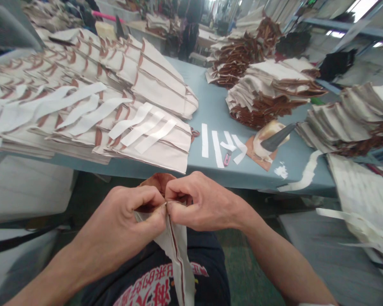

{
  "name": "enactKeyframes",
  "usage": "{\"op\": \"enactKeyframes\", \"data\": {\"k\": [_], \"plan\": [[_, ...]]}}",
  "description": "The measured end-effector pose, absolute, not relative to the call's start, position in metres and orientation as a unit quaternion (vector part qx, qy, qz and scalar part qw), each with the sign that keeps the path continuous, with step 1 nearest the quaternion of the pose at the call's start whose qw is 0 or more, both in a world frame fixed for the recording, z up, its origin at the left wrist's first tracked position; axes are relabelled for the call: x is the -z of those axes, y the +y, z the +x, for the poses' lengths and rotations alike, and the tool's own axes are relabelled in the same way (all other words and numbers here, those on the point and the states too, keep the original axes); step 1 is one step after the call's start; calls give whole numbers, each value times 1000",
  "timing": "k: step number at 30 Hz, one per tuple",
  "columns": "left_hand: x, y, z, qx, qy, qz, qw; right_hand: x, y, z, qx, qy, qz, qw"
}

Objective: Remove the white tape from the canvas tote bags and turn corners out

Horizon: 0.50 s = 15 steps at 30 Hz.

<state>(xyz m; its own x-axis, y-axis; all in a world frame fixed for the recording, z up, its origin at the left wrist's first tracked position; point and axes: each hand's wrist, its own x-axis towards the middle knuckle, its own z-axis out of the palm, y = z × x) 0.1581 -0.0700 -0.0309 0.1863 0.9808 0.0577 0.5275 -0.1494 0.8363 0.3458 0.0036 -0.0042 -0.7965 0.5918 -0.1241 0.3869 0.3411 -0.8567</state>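
A cream fabric piece with a brown seam (pixel 178 250) hangs down over my lap, pinched at its top by both hands. My left hand (pixel 127 225) is closed, thumb and forefinger gripping the cloth to the left of the seam. Close against it, my right hand (pixel 201 204) pinches the cloth on the seam's other side. Behind the fingers a brown part of the fabric (pixel 159 182) shows near the table edge. What lies right between the fingertips is partly hidden.
Ahead stands a blue-grey table (pixel 207 106). Stacked cream panels (pixel 159 85) topped with white strips (pixel 86 110) cover its left. Loose strips (pixel 204 140), a small pink tool (pixel 227 159) and a glue pot (pixel 268 140) lie right of centre. Brown-edged stacks (pixel 264 93) stand farther right.
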Motion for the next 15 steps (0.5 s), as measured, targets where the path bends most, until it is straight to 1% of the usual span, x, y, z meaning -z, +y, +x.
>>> {"op": "enactKeyframes", "data": {"k": [2,4,8,10,12,15], "plan": [[35,-73,160,-323,561,677,350,5,-1,345,-485,-807,-316,112],[37,-75,159,-316,567,663,374,7,-4,346,-512,-790,-318,114],[41,-73,152,-322,526,614,492,14,-4,351,-607,-723,-312,105],[46,-70,148,-334,500,597,531,21,-2,352,-663,-676,-304,103],[51,-67,144,-345,485,588,548,28,0,352,-708,-637,-288,104],[53,-64,141,-340,477,583,563,35,2,351,-734,-613,-272,109]]}}
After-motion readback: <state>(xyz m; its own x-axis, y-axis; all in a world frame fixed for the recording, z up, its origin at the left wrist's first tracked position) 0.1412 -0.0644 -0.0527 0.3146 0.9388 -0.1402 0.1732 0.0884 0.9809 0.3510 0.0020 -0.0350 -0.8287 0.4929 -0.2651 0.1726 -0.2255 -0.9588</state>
